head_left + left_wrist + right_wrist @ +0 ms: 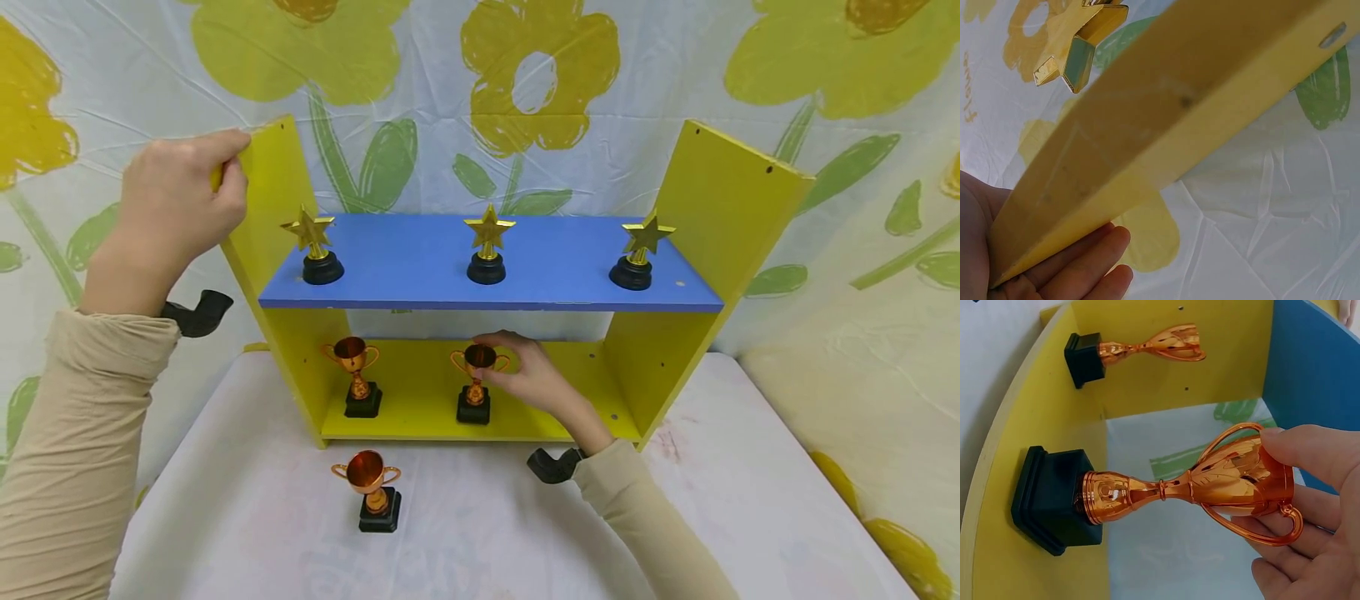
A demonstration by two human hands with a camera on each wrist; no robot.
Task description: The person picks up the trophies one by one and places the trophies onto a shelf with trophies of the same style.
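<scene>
My left hand [183,192] grips the upper front corner of the shelf's yellow left side panel [1116,125]. With thumb and fingers, my right hand [528,375] pinches the cup of a bronze-coloured trophy [1241,472] near its rim. That trophy's black square base [1060,500] is on the yellow bottom board, around its middle. A second bronze trophy [360,375] stands upright at the left end of the same board. On the white cloth in front of the shelf stands a third bronze trophy [375,492].
Three gold star trophies, at left [318,250], middle [487,250] and right [637,254], line the blue upper board [405,258]. The yellow right side panel [720,200] rises beyond it. A flower-printed cloth [435,50] hangs behind.
</scene>
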